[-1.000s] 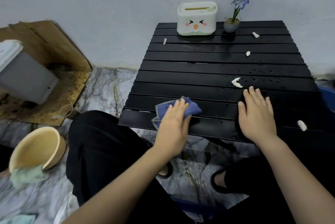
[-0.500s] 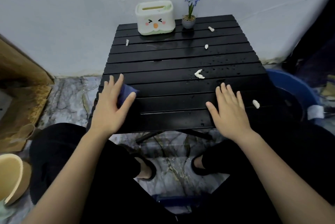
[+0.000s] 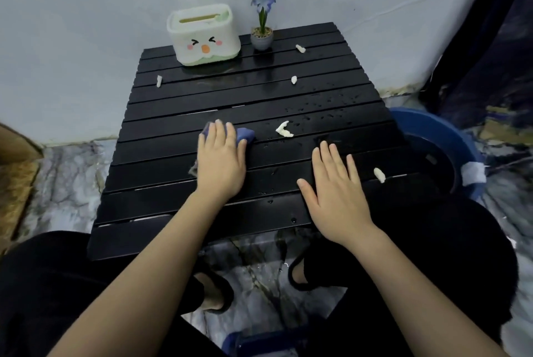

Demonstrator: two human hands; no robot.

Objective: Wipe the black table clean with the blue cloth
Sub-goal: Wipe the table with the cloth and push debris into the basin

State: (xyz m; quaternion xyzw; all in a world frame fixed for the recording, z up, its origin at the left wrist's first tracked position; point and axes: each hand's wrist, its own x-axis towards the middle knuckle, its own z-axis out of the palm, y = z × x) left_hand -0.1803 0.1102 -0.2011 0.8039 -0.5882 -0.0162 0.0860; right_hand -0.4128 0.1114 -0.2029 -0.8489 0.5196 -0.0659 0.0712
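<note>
both hands lie flat: left hand (image 3: 220, 161) fingers (image 3: 220, 133) spread over blue cloth (image 3: 245, 135), pressing it onto black table (image 3: 259, 91).

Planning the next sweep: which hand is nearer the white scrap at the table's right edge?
Right. The right hand lies flat just left of that white scrap; the left hand, pressing the blue cloth, is farther left, past mid-table.
</note>
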